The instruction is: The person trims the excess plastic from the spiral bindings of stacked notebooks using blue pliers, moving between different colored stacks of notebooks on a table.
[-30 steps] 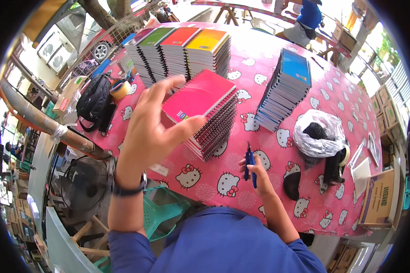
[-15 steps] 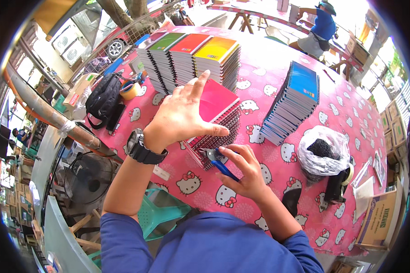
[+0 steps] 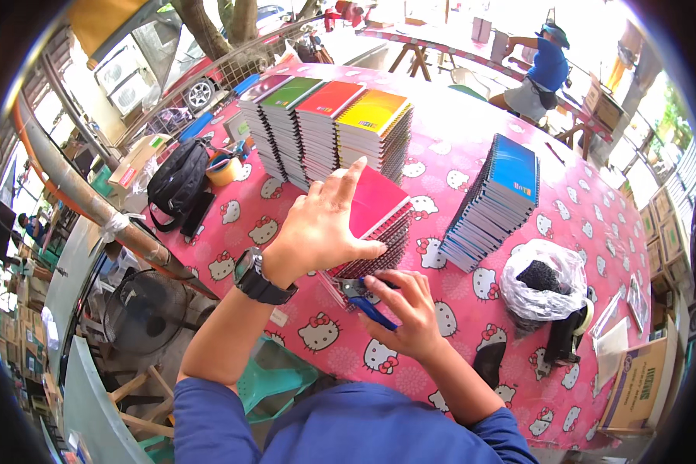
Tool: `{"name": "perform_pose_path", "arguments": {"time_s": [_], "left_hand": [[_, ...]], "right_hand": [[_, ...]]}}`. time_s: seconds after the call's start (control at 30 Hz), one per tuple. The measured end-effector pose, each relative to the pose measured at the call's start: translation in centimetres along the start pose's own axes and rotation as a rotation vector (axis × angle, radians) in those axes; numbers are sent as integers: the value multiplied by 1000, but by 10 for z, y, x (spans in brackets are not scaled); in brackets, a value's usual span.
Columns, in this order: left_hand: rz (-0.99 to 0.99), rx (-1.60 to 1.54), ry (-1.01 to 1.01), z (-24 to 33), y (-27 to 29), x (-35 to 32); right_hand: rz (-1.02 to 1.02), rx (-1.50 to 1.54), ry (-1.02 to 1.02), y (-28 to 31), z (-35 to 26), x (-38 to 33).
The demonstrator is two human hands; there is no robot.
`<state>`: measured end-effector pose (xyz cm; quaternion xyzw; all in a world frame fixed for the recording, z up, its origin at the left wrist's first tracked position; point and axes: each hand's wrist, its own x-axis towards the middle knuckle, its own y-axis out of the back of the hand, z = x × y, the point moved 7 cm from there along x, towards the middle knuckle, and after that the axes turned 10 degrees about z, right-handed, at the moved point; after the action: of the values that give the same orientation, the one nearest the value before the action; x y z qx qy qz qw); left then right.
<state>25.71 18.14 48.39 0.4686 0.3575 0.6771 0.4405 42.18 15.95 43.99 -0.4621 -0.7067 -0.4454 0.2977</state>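
My left hand (image 3: 321, 228) lies flat, fingers spread, on top of a stack of spiral notebooks with a pink-red cover (image 3: 375, 224). My right hand (image 3: 406, 309) holds a blue-handled tool (image 3: 367, 303) against the near lower edge of that stack. The stack rests on a table with a pink cartoon-cat cloth (image 3: 456, 174). A black watch is on my left wrist.
Behind stand notebook stacks with purple, green, red and yellow covers (image 3: 329, 127); a blue-covered stack (image 3: 495, 201) is to the right. A white plastic bag (image 3: 541, 286) and tape dispenser (image 3: 568, 336) lie right. A black bag (image 3: 179, 182) lies left. A person in blue (image 3: 545, 69) is far back.
My left hand came down flat onto the pink-red stack. My right hand moved left with the blue tool to the stack's near edge.
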Motion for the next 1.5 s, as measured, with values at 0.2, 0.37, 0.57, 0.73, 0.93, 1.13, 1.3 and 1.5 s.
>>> {"name": "perform_pose_path", "arguments": {"time_s": [0.2,0.37,0.57,0.73,0.93,1.13,1.3,1.5], "left_hand": [[15,30,9,5,1,-3],[11,44,19,1,4,-3],[48,37,-35,5,19,12],[20,-8,-168,16,16,10],[-81,112,-111,17,1,9],[-87,115,-134,16,1,8],[-85,125,-146,16,0,8],[-69,92,-132,16,1,7]], "right_hand": [[-465,1187,-1173,-36,28,-47],[-339,835,-908,-32,20,-46],[-123,-181,-435,2,62,-111],[-168,-524,-487,9,77,-197],[-255,-576,-528,2,80,-201],[-284,-557,-539,0,79,-199],[-287,-561,-530,0,80,-198],[-282,-528,-568,1,80,-198]]}}
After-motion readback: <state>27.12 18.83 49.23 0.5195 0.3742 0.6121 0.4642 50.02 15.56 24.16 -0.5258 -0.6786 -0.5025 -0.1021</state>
